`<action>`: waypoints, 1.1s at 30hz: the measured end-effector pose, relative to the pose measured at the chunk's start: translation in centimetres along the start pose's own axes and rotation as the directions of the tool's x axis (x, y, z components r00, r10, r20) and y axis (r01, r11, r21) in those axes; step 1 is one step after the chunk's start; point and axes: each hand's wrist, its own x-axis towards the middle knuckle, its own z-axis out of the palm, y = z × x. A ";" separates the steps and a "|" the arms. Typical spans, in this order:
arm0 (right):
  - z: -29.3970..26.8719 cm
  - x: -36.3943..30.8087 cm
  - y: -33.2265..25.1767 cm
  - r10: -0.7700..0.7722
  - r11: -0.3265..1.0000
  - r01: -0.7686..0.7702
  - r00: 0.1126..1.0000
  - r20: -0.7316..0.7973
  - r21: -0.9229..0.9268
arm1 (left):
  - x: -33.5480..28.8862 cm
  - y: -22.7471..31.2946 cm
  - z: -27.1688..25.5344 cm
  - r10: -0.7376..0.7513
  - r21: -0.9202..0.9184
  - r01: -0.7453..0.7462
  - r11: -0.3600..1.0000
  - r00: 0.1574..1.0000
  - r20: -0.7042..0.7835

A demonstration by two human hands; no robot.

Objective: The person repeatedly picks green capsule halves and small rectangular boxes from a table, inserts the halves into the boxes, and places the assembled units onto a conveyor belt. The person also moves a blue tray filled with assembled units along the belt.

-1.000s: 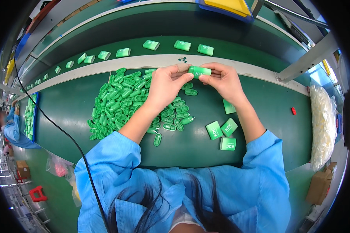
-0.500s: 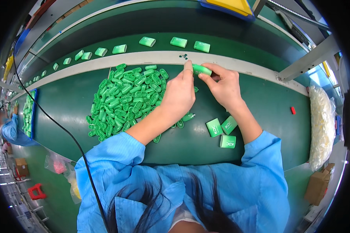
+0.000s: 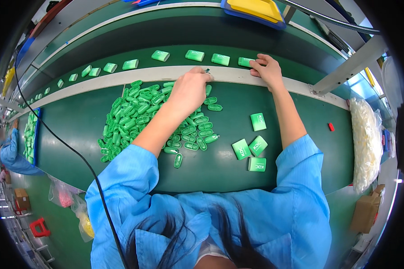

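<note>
My left hand (image 3: 191,89) is closed in a pinch at the pale rail (image 3: 231,75), right by some tiny dark green pieces (image 3: 207,71). What its fingers hold, if anything, is hidden. Below it a heap of green oval shells (image 3: 134,105) covers the table, partly under my left forearm. Beyond the rail, my right hand (image 3: 268,71) has its fingers apart, the tips at the right end of a green-and-white case (image 3: 244,62). That case lies last in a row of similar cases (image 3: 195,55) on the green strip. Several more cases (image 3: 241,149) lie on the table between my arms.
A clear bag of pale pieces (image 3: 368,143) stands at the right edge, near a small red piece (image 3: 331,127). A metal post (image 3: 345,67) rises at back right. Yellow and blue trays (image 3: 256,11) sit at the back. Far left, a person (image 3: 11,152) sits near a blue tray (image 3: 37,134).
Both hands held a green piece together; now they are apart. My right hand has moved beyond the rail to a case at the row's right end. My left hand has shifted left.
</note>
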 end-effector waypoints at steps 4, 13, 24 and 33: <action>-3.2 -3.4 -1.5 -0.173 0.907 0.241 0.961 0.215 -0.346 | -0.5 -1.0 0.1 0.257 0.057 -0.260 0.964 0.965 0.048; -5.6 -12.9 -4.5 -0.036 0.674 0.425 0.835 0.548 -0.604 | -0.8 0.4 -0.1 -0.028 0.038 0.025 0.999 0.997 0.066; 0.5 -8.9 -3.3 -0.185 0.982 0.151 0.855 0.485 0.109 | -1.8 1.2 0.9 -0.313 -0.855 0.354 0.378 0.918 0.242; 1.1 -9.5 -2.8 -0.151 0.969 0.013 0.823 0.547 0.247 | -2.2 1.8 1.5 -0.366 -0.798 0.350 0.490 0.914 0.176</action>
